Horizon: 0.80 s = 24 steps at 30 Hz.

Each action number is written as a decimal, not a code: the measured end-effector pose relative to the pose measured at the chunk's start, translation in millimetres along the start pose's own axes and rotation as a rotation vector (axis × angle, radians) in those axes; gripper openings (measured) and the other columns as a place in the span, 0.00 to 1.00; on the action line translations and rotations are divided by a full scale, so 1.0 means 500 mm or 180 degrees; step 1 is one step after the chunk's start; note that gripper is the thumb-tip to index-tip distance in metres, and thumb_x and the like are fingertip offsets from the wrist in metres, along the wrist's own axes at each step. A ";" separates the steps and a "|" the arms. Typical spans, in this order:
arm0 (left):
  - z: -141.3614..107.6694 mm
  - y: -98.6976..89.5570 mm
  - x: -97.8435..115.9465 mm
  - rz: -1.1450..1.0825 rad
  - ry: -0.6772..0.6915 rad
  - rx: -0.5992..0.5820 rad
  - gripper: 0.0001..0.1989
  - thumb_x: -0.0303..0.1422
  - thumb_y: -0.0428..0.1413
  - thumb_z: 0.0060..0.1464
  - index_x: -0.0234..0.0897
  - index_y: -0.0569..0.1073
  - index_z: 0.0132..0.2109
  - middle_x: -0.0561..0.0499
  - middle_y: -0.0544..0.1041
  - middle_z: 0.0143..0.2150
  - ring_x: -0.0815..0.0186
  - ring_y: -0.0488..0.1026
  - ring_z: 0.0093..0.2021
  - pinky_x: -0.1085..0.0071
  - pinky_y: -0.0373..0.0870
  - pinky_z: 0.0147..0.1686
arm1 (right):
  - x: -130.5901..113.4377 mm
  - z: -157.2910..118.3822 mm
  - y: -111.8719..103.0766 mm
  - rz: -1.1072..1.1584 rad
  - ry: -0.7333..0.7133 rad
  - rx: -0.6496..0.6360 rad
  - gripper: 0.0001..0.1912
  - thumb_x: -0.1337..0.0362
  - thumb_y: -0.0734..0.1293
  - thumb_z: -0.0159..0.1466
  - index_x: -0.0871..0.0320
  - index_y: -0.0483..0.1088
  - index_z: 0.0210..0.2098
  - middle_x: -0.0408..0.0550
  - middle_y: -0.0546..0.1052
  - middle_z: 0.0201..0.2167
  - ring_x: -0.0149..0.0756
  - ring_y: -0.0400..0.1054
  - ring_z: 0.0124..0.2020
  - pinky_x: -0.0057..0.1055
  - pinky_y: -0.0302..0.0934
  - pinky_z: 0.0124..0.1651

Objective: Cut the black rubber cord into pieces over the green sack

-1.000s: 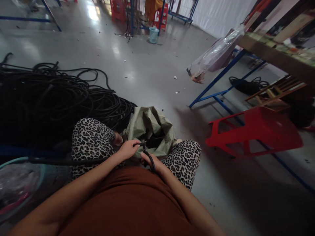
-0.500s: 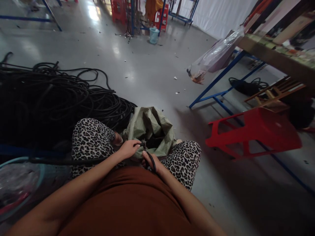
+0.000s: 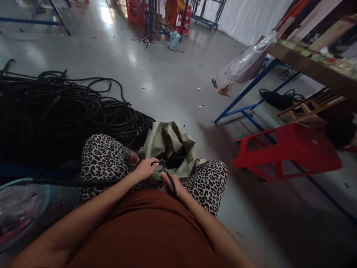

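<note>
My left hand (image 3: 147, 168) is closed in a pinch on the end of a black cord (image 3: 78, 182), which runs in from the left and passes under my left forearm. In my right hand (image 3: 172, 183) is a pair of scissors (image 3: 173, 185) with black handles. Their blades point away from me, right beside the cord end at my left fingertips; whether they touch it, I cannot tell. Both hands are over the near rim of an open greenish woven sack (image 3: 185, 141) between my knees. Dark contents inside the sack are too dim to name.
A large heap of black cord (image 3: 92, 100) lies at the left. Near my left side stands a light-blue basket (image 3: 48, 193) with plastic wrap in it. To the right are a red stool (image 3: 287, 149) and a blue-legged table (image 3: 242, 93) with a plastic bag hanging from it.
The scissors have shifted slightly in my right hand and their handles look closer together. My left hand stays in nearly the same place on the cord.
</note>
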<state>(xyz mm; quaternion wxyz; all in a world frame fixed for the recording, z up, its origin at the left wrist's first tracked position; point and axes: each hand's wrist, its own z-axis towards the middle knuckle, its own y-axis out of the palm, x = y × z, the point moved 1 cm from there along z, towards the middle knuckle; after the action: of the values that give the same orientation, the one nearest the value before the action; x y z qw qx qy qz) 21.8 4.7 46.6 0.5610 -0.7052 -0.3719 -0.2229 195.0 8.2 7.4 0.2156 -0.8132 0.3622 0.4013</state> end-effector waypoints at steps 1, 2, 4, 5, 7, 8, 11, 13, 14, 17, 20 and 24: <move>-0.002 -0.001 0.002 0.0049 0.0029 0.0037 0.18 0.40 0.46 0.50 0.38 0.74 0.43 0.49 0.77 0.41 0.62 0.72 0.43 0.68 0.66 0.44 | -0.002 -0.001 0.000 0.0000 0.0017 0.0005 0.29 0.38 0.57 0.54 0.60 0.62 0.19 0.42 0.62 0.11 0.29 0.58 0.11 0.27 0.52 0.15; -0.004 -0.002 0.004 0.0100 0.0057 0.0086 0.18 0.39 0.46 0.51 0.38 0.73 0.43 0.49 0.76 0.42 0.62 0.71 0.44 0.68 0.65 0.46 | -0.003 -0.002 0.001 0.0024 0.0043 0.0010 0.29 0.38 0.57 0.54 0.60 0.62 0.18 0.42 0.62 0.11 0.29 0.58 0.11 0.27 0.52 0.15; -0.009 -0.005 0.007 0.0212 0.0099 0.0179 0.17 0.39 0.48 0.50 0.39 0.72 0.45 0.49 0.76 0.45 0.62 0.71 0.46 0.68 0.64 0.48 | -0.006 -0.003 0.003 0.0137 0.0116 0.0028 0.29 0.39 0.57 0.54 0.59 0.62 0.18 0.42 0.61 0.11 0.29 0.57 0.10 0.26 0.51 0.14; -0.011 -0.006 0.009 0.0272 0.0113 0.0200 0.17 0.38 0.48 0.50 0.39 0.71 0.46 0.49 0.75 0.45 0.62 0.70 0.46 0.68 0.64 0.48 | -0.007 -0.004 0.004 0.0219 0.0164 0.0048 0.28 0.39 0.57 0.54 0.59 0.61 0.18 0.41 0.61 0.10 0.28 0.56 0.10 0.26 0.51 0.13; -0.014 -0.007 0.011 0.0382 0.0136 0.0182 0.17 0.37 0.48 0.51 0.40 0.71 0.46 0.49 0.75 0.45 0.63 0.70 0.46 0.69 0.64 0.48 | -0.009 -0.005 0.005 0.0354 0.0244 0.0093 0.28 0.39 0.57 0.54 0.59 0.61 0.18 0.40 0.60 0.10 0.27 0.55 0.09 0.26 0.50 0.13; -0.014 -0.007 0.011 0.0427 0.0139 0.0173 0.16 0.37 0.48 0.51 0.41 0.71 0.46 0.50 0.75 0.45 0.63 0.70 0.46 0.69 0.64 0.48 | -0.009 -0.005 0.006 0.0379 0.0263 0.0114 0.28 0.39 0.58 0.54 0.59 0.61 0.18 0.40 0.60 0.10 0.27 0.55 0.09 0.25 0.50 0.12; -0.013 -0.007 0.008 0.0468 0.0124 0.0168 0.16 0.37 0.47 0.52 0.41 0.72 0.45 0.50 0.75 0.45 0.63 0.70 0.46 0.69 0.63 0.48 | -0.008 -0.004 0.005 0.0307 0.0195 0.0148 0.28 0.39 0.58 0.54 0.60 0.61 0.18 0.40 0.60 0.11 0.26 0.55 0.09 0.24 0.49 0.12; -0.010 -0.007 0.005 0.0417 0.0110 0.0160 0.16 0.37 0.47 0.52 0.41 0.72 0.45 0.50 0.76 0.44 0.63 0.71 0.45 0.69 0.64 0.46 | -0.006 -0.002 0.005 0.0234 0.0116 0.0164 0.29 0.38 0.58 0.54 0.60 0.61 0.18 0.41 0.60 0.11 0.26 0.55 0.09 0.24 0.49 0.13; -0.008 -0.006 0.004 0.0385 0.0102 0.0157 0.16 0.37 0.47 0.52 0.41 0.72 0.44 0.50 0.76 0.44 0.63 0.71 0.45 0.69 0.64 0.46 | -0.004 0.000 0.005 0.0204 0.0094 0.0175 0.29 0.38 0.57 0.54 0.60 0.61 0.18 0.40 0.60 0.11 0.26 0.55 0.10 0.24 0.49 0.13; -0.005 -0.006 0.001 0.0337 0.0090 0.0170 0.16 0.37 0.46 0.52 0.41 0.73 0.44 0.50 0.76 0.43 0.63 0.71 0.44 0.70 0.65 0.45 | 0.004 0.005 0.004 0.0124 0.0093 0.0190 0.30 0.37 0.56 0.53 0.60 0.61 0.18 0.40 0.59 0.10 0.26 0.54 0.10 0.24 0.48 0.13; -0.003 -0.006 0.000 0.0337 0.0089 0.0190 0.16 0.38 0.46 0.52 0.40 0.73 0.44 0.50 0.77 0.42 0.63 0.71 0.43 0.71 0.65 0.44 | 0.014 0.011 0.003 0.0026 0.0020 0.0206 0.30 0.37 0.56 0.53 0.60 0.60 0.18 0.40 0.59 0.10 0.25 0.53 0.10 0.23 0.48 0.13; 0.000 -0.005 0.001 0.0352 0.0047 0.0163 0.16 0.38 0.46 0.52 0.40 0.73 0.44 0.50 0.77 0.42 0.64 0.71 0.42 0.72 0.65 0.43 | 0.022 0.015 0.003 -0.0139 -0.0120 0.0258 0.30 0.37 0.56 0.54 0.60 0.60 0.17 0.39 0.59 0.10 0.24 0.52 0.11 0.22 0.47 0.14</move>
<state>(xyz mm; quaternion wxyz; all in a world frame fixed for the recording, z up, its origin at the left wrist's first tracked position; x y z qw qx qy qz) 20.2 5.1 48.7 0.5930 -0.7084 -0.3339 -0.1872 194.9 7.6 -6.2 0.2639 -0.8038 0.3561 0.3968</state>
